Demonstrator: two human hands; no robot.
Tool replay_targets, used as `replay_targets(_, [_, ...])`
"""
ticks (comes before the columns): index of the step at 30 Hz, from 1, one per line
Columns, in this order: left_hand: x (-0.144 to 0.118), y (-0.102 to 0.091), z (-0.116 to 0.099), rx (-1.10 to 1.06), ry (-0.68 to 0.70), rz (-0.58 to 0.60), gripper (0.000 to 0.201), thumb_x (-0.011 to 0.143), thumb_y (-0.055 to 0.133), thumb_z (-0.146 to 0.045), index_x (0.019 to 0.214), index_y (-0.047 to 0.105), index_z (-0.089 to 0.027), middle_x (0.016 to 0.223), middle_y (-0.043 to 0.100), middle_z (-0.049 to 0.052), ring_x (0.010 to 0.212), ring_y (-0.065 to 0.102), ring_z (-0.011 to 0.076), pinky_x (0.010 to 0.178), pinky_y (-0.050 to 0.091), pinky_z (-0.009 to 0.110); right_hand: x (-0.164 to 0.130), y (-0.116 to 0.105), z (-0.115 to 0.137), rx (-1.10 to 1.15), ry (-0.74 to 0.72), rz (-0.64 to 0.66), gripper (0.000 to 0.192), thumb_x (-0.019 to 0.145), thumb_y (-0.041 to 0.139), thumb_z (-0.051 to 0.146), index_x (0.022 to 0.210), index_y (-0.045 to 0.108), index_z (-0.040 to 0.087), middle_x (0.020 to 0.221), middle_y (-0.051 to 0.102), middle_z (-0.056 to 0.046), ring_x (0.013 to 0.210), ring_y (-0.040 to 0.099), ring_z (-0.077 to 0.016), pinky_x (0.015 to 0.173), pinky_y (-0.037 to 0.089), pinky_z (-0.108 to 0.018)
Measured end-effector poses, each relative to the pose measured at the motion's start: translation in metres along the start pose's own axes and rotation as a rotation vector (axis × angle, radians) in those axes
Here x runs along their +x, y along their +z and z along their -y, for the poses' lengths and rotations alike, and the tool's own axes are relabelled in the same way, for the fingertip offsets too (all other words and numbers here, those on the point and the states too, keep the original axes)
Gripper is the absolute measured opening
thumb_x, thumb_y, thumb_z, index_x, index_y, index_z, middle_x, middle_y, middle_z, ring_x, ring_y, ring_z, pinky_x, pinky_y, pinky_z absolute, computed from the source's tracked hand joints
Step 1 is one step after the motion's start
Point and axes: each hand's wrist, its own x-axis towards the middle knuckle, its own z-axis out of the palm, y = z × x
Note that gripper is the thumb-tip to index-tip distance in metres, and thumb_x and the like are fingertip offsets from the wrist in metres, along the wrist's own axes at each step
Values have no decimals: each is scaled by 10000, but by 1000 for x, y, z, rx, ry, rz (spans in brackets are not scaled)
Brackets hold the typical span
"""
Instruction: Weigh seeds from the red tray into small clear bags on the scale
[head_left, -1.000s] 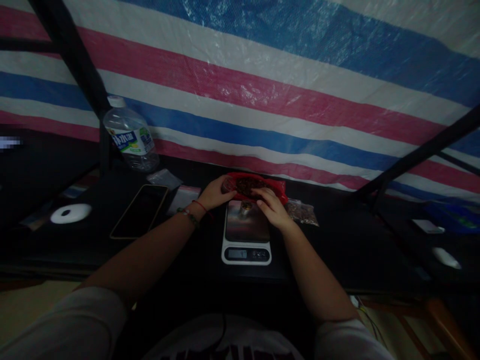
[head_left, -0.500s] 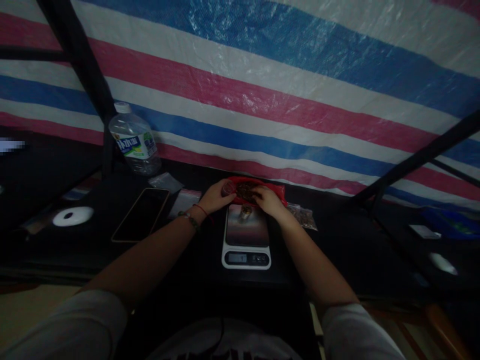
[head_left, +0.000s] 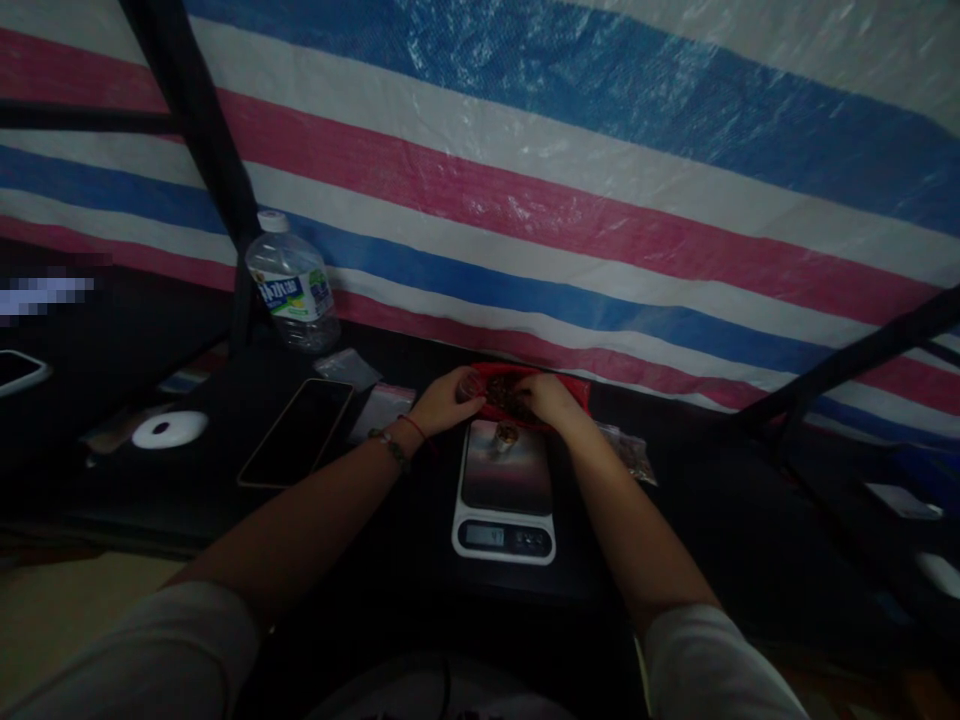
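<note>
A red bag (head_left: 499, 385) holding dark brown pieces lies on the black table just behind a white kitchen scale (head_left: 504, 490). My left hand (head_left: 444, 402) grips the bag's left edge. My right hand (head_left: 547, 398) rests over the bag's right side with fingers reaching into the pieces; whether it pinches any is hidden. A small object (head_left: 505, 436) sits on the far end of the scale's dark platform, below both hands. The scale's display is lit.
A phone (head_left: 298, 431) lies face up left of the scale, with small clear pouches (head_left: 382, 408) beside it. A water bottle (head_left: 293, 287) stands at the back left. A white round disc (head_left: 169, 429) lies further left. A clear filled pouch (head_left: 634, 455) lies right of the scale. A striped tarp hangs behind.
My right hand has moved up from the scale's far edge onto the red bag. The left hand keeps its hold. The view has shifted slightly.
</note>
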Motion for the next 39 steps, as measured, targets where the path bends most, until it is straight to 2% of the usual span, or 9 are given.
replay_targets(4, [1,-1,0,15,7,5,477,775,625,-363,1197,557,-150,1091,666,71,964,641,209,880,508,338,-5,5,-2,2,-43,-17,258,774,560,61,902,761,160,976,734,-97,922,656,-207,869,467,-287])
replay_targets(7, [1,-2,1,28,20,10,487,774,628,-368,1202,558,-145,1109,659,81,987,634,219,894,502,347,-9,1,-1,4,-34,-28,240,767,585,60,900,760,157,968,733,-99,925,654,-215,865,466,-296])
replay_targets(11, [1,-1,3,21,9,9,509,773,630,-375,1226,548,-156,1113,659,84,986,637,228,896,504,364,-19,-23,10,93,-45,-56,226,754,628,86,916,757,176,938,735,-79,858,663,-209,815,478,-301])
replay_targets(15, [1,-1,4,17,7,3,501,767,631,-374,1210,554,-152,1119,655,91,993,634,233,901,503,374,-34,-50,34,269,-190,-61,211,776,626,119,913,753,217,936,723,-40,860,654,-187,804,473,-295])
replay_targets(18, [1,-1,3,5,19,4,490,769,626,-356,1208,552,-152,1115,654,86,988,633,223,894,506,364,-42,-59,50,326,-288,13,191,781,632,123,894,752,218,891,713,-27,826,644,-168,776,465,-276])
replay_targets(22, [1,-1,2,16,8,-1,491,767,630,-360,1210,556,-161,1076,667,74,964,640,215,887,508,354,-44,-58,59,337,-305,81,182,769,634,100,840,753,216,833,703,-13,790,633,-156,749,456,-259])
replay_targets(39, [2,1,6,1,2,13,489,771,624,-341,1218,547,-158,1084,663,72,952,641,205,874,514,346,-44,-54,52,423,-335,164,192,767,641,114,880,748,227,888,692,-16,831,632,-155,784,475,-275])
